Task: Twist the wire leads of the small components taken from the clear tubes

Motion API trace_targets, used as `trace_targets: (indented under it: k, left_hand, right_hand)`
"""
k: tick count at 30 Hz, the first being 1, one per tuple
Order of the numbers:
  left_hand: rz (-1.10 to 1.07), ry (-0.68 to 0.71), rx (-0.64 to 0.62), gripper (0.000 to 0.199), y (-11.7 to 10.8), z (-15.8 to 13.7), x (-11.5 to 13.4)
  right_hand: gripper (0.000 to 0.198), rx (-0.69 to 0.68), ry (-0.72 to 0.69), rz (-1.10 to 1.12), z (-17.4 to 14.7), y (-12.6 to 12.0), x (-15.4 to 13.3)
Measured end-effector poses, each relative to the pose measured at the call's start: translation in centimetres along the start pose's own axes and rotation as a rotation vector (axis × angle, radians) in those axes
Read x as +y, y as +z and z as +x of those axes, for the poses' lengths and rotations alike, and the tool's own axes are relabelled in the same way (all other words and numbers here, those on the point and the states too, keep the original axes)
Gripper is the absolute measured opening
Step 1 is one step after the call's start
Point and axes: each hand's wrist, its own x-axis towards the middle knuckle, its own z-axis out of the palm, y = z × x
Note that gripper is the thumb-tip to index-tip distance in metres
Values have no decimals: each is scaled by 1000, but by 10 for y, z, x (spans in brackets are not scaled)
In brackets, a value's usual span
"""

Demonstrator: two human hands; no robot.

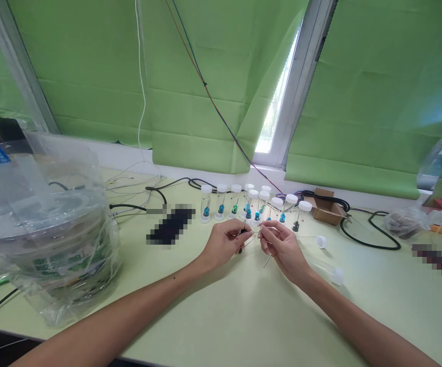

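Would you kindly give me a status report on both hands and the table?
Left hand pinching small dark piece. Right hand close beside it, exact grip unclear. Capped tubes standing just beyond; another tube lying right of the hands.

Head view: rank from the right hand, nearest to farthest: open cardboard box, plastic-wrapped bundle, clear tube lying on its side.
From the right hand:
1. Clear tube: lying just to its right, partly behind the forearm.
2. Cardboard box: farther back, right of the standing tubes.
3. Plastic-wrapped bundle: far left, beyond the left hand.
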Motion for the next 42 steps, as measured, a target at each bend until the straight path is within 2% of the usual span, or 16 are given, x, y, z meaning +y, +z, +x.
trace_targets:
  k: [4, 7, 17, 29, 34, 38, 42]
  left_hand:
    - [-48, -70, 11, 25, -1, 1, 2]
    - [-71, -97, -1, 24, -1, 1, 3]
    - [-72, -59, -4, 24, -1, -1, -3]
    - [52, 7, 13, 22, -2, 0, -4]
    - [91, 78, 23, 19, -2, 0, -4]
    - [226, 186, 33, 16, -3, 0, -7]
    - [295, 232, 13, 16, -3, -1, -6]
  right_hand:
    - [20, 24, -201, -191, 2, -4, 2]
    - [14, 18, -279, -317, 2, -6, 3]
    - [16, 10, -307, -427, 0, -9, 4]
    - [27, -9, -174, -395, -1, -5, 1]
    - [32, -15, -35, -283, -2, -3, -1]
    - [31, -10, 118, -123, -2, -1, -4]
    - [31, 3, 224, -24, -2, 1, -6]
